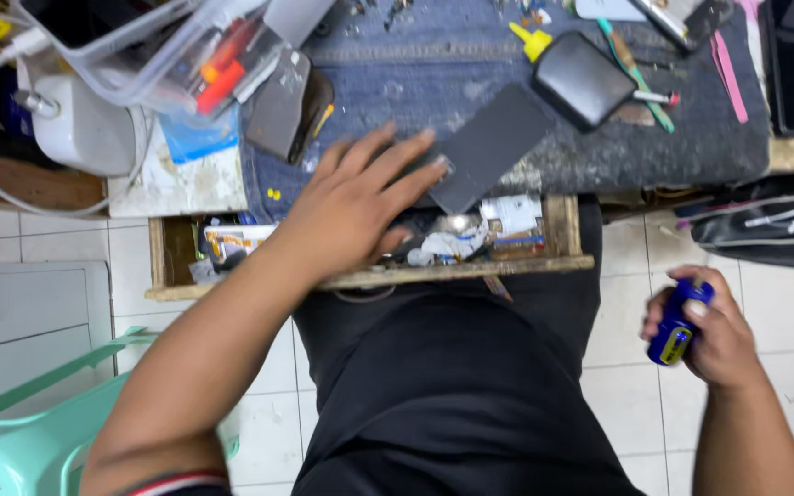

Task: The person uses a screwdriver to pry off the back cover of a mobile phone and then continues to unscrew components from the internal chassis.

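Nearest me, over the tiled floor (627, 367), my right hand (714, 335) is clenched around a small blue bottle with a yellow label (677, 331), held off to the side, well clear of the table (470, 101). Farther up, my left hand (356, 207) lies flat with fingers spread above the open wooden drawer (558, 243), grasping nothing, fingertips touching a dark grey phone panel (484, 147) on the denim-covered table.

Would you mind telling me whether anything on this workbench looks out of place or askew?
The dark flat panel under the left hand lies askew, one corner jutting past the denim mat over the open, cluttered drawer. The right hand holds a small blue bottle off the bench.
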